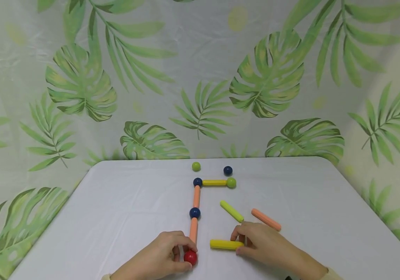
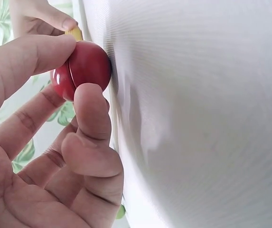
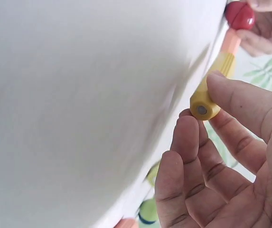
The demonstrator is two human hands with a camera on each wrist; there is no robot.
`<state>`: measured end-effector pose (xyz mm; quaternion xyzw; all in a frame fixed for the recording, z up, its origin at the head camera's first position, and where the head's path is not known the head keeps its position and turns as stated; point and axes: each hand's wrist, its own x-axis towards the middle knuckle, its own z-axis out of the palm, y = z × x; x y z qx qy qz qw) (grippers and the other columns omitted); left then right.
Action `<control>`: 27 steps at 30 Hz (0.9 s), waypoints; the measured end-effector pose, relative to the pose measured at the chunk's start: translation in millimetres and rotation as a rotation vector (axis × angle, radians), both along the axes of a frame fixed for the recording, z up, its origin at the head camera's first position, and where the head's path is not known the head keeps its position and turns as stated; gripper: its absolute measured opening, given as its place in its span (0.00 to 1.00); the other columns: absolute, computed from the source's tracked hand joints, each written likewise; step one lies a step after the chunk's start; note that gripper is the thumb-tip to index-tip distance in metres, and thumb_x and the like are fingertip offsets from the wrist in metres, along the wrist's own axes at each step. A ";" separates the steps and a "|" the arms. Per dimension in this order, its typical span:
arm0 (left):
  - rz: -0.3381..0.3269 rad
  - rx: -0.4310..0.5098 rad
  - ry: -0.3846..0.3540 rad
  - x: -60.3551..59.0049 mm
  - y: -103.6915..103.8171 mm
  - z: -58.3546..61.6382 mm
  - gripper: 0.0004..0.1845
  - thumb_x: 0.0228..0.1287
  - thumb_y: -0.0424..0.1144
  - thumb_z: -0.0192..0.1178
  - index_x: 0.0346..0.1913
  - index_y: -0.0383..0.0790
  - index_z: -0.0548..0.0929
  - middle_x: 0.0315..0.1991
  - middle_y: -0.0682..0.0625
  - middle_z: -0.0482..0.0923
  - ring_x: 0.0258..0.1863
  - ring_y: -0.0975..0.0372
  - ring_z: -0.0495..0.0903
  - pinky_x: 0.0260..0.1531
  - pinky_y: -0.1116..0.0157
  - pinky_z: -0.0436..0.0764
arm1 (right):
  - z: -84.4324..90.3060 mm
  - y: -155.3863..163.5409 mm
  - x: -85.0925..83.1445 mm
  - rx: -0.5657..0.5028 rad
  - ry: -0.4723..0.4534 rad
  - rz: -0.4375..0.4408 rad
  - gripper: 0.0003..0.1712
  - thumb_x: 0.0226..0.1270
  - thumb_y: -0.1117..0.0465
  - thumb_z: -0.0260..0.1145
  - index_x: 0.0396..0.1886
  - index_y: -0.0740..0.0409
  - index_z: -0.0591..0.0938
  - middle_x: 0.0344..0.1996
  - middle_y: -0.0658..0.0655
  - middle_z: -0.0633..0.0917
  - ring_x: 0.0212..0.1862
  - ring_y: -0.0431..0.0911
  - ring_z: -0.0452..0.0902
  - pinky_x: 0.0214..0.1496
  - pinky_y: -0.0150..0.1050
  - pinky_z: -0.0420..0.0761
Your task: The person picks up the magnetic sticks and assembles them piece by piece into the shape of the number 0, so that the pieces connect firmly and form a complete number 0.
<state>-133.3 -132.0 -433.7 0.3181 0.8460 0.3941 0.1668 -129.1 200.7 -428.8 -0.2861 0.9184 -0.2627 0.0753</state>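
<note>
My left hand [image 1: 167,254] holds a red ball [image 1: 190,257] between thumb and fingers, low on the table; the left wrist view shows a seam round the ball [image 2: 89,66]. From beside it an orange stick [image 1: 193,230] runs up to a dark blue ball [image 1: 194,212]. A second orange stick [image 1: 196,197] leads on to another blue ball [image 1: 198,182], then a yellow stick [image 1: 214,182] and a green ball [image 1: 231,182]. To the right, my right hand [image 1: 264,243] pinches one end of a yellow stick [image 1: 223,244]. A round metal spot [image 3: 201,110] shows in its end face.
A lime green stick [image 1: 232,211] and a loose orange stick [image 1: 266,219] lie beyond my right hand. Near the far table edge sit a loose green ball [image 1: 196,166] and a dark blue ball [image 1: 228,170]. A leaf-patterned cloth [image 1: 207,58] hangs behind the white table [image 1: 133,194].
</note>
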 end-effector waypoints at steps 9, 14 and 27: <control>0.007 0.002 -0.008 -0.3 -0.3 -1.7 0.13 0.63 0.39 0.78 0.49 0.54 0.91 0.38 0.66 0.82 0.29 0.73 0.77 0.30 0.73 0.81 | 2.0 -11.5 8.2 -0.002 -0.090 0.018 0.11 0.69 0.50 0.78 0.46 0.40 0.86 0.32 0.34 0.77 0.32 0.29 0.69 0.36 0.29 0.74; 0.002 0.013 -0.011 -0.6 -0.2 -1.7 0.12 0.64 0.39 0.78 0.49 0.53 0.91 0.38 0.66 0.82 0.28 0.74 0.76 0.30 0.74 0.80 | 0.4 -17.9 10.4 0.004 -0.153 0.016 0.10 0.69 0.50 0.78 0.45 0.40 0.87 0.30 0.35 0.77 0.31 0.30 0.71 0.36 0.29 0.74; -0.011 0.028 -0.027 0.5 -1.1 -0.1 0.12 0.64 0.39 0.77 0.49 0.51 0.90 0.38 0.66 0.83 0.27 0.75 0.76 0.31 0.74 0.82 | -0.3 -29.5 12.9 -0.001 -0.277 -0.015 0.08 0.69 0.53 0.78 0.45 0.40 0.88 0.30 0.37 0.79 0.30 0.33 0.73 0.35 0.29 0.76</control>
